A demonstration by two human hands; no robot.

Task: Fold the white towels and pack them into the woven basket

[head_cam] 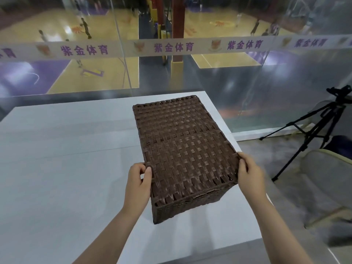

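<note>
The 2 hands hold the woven basket (182, 149) at its near corners. The left hand (139, 184) pinches the near left corner with curled fingers and thumb. The right hand (248, 173) grips the near right corner, fingers wrapped over the edge. The basket shows its woven flat side up, over the white table (62, 168). Right of the basket stands a black tripod (312, 130), and beyond it a glass wall (247, 82).

Both bare forearms are reaching forward from the bottom of the view, angling slightly inward. The left hand (140, 181) is gripping the basket (182, 149) at its near left corner, thumb curling onto the top, fingers bent round the edge. The right hand (249, 173) is clasping the near right corner, fingers wrapping over the rim, wrist straight.
</note>
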